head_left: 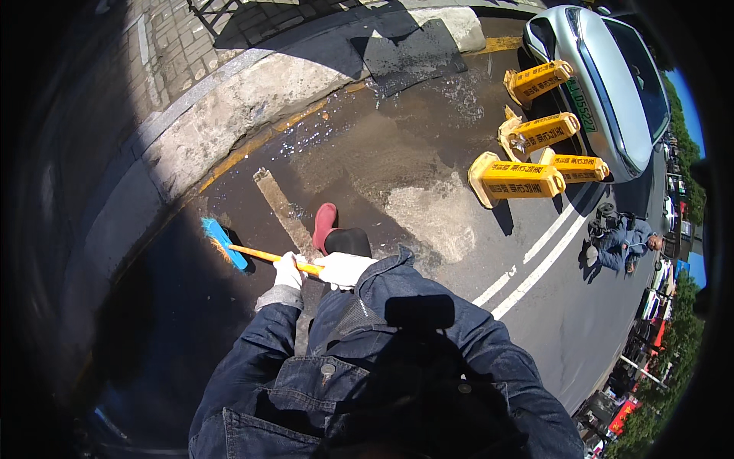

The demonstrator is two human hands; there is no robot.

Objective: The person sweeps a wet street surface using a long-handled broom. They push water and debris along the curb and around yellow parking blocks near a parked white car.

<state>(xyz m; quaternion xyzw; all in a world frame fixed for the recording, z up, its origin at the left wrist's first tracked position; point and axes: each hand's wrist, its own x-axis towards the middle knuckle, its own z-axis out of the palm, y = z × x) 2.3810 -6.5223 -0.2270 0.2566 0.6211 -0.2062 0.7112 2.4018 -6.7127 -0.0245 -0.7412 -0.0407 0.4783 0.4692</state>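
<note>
Both my hands wear white gloves and grip the orange handle of a broom (260,253). My left hand (287,271) is wrapped round the handle nearer the broom head. Further up the handle, close to my jacket, my right hand (344,270) is closed on it. The blue broom head (223,242) with blue and orange bristles rests on dark, wet-looking pavement at the left. A red boot (325,225) on one of my feet stands just beyond the hands.
A pale stone curb (229,103) with a yellow line curves along the far left. Dark mats (417,55) lie by it. Several yellow barrier posts (520,181) stand at right, before a silver car (604,76). Another person (623,245) sits on a small vehicle at far right.
</note>
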